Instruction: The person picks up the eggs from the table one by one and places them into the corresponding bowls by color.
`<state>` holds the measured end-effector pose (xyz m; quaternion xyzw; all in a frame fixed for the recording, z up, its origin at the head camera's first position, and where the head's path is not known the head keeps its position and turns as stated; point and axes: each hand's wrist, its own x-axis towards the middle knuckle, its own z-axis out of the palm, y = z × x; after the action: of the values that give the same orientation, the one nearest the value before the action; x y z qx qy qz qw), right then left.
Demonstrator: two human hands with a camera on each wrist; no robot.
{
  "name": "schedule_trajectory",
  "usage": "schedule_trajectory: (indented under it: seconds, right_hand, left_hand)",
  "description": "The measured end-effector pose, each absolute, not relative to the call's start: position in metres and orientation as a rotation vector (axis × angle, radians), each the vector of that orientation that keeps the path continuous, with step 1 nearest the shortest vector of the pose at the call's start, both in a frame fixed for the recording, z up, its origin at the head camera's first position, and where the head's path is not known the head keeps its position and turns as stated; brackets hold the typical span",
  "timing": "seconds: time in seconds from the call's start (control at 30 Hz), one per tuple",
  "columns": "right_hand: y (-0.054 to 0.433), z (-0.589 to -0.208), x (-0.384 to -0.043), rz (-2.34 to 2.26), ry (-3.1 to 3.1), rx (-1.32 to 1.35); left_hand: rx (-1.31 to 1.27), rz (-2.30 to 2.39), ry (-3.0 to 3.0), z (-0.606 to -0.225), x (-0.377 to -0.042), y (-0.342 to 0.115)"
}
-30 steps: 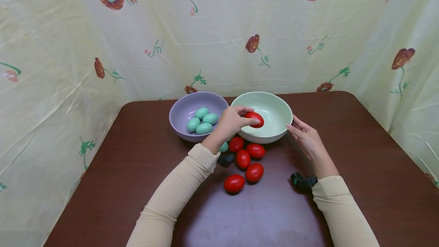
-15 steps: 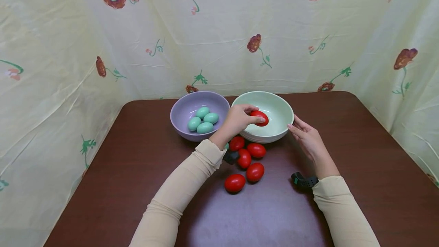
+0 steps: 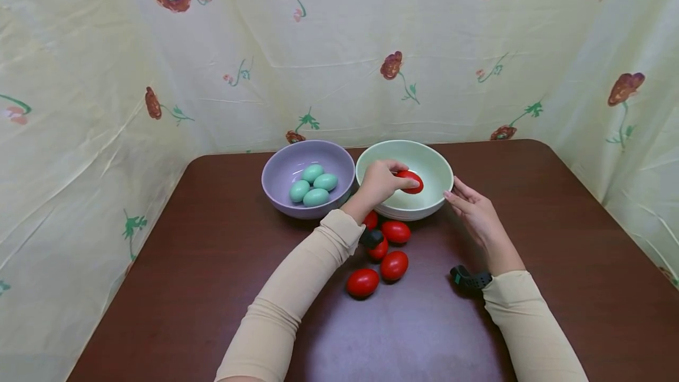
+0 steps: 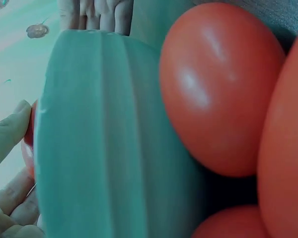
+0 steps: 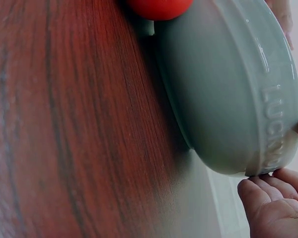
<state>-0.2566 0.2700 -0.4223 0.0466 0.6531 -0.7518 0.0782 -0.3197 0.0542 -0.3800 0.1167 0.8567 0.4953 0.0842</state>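
Observation:
My left hand (image 3: 379,184) pinches a red egg (image 3: 411,182) between thumb and fingers, over the inside of the pale green bowl (image 3: 435,173). In the left wrist view the bowl's wall (image 4: 89,134) hides most of that egg (image 4: 28,151). My right hand (image 3: 474,217) rests its fingertips against the bowl's right side, with the thumb right at the rim. The right wrist view shows those fingers (image 5: 280,186) nearly straight along the outer wall. Several more red eggs (image 3: 394,266) lie on the table in front of the bowl, some partly hidden by the left wrist.
Left of the green bowl stands a purple bowl (image 3: 276,181) holding several light teal eggs (image 3: 325,181). The brown table (image 3: 212,240) ends at a flowered curtain (image 3: 339,87) behind the bowls. Dark wristbands (image 3: 471,279) sit on both wrists.
My left hand has moved right with the red egg, farther over the green bowl, its forearm covering more of the eggs on the table. My right hand has stayed at the rim.

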Motion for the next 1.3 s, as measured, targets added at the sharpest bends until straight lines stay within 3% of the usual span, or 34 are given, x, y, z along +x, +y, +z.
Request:
schedule_trajectory:
  seconds: [1.3]
  right_hand:
    - [0.269,-0.4231,-0.2571,-2.265,1.934,0.154]
  left_hand:
    - [0.374,1.154,2.647,-0.3909,-0.3282,0.0648]
